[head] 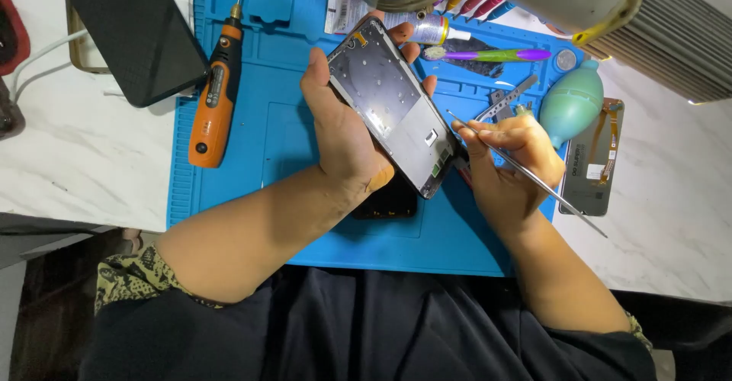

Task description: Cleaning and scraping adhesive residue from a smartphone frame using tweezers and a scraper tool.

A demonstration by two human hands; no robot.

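Observation:
My left hand (343,133) grips an opened phone frame (393,102), tilted with its bare grey inner side facing up, above a blue work mat (267,137). My right hand (507,160) holds a thin metal pry tool (534,175) like a pen. Its near tip points toward the frame's lower right edge, and its long end sticks out past my wrist. A dark flat part (389,202) lies on the mat under my left wrist.
An orange electric screwdriver (216,91) lies on the mat's left side. A dark phone (133,30) rests at top left. A green rubber blower (572,102), a purple-handled brush (496,54), a glue tube (427,28) and a phone back part (595,160) lie to the right.

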